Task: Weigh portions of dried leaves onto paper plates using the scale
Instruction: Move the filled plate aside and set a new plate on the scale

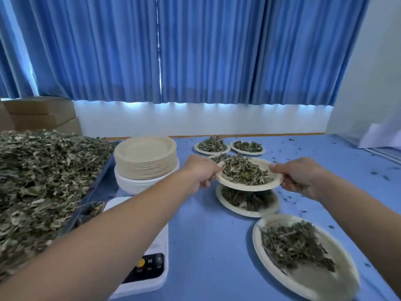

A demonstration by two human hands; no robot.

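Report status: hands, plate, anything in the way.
Left hand, right hand grip full plate by opposite rims, aloft. Lower plate lies directly beneath. Scale at near left.

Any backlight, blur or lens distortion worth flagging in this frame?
Head view: bright daylight strip below the curtain, blue cast overall; wide-angle distortion stretches the nearest plate; the held plate, gripped by left hand and right hand, is fairly sharp; leaf pile soft.
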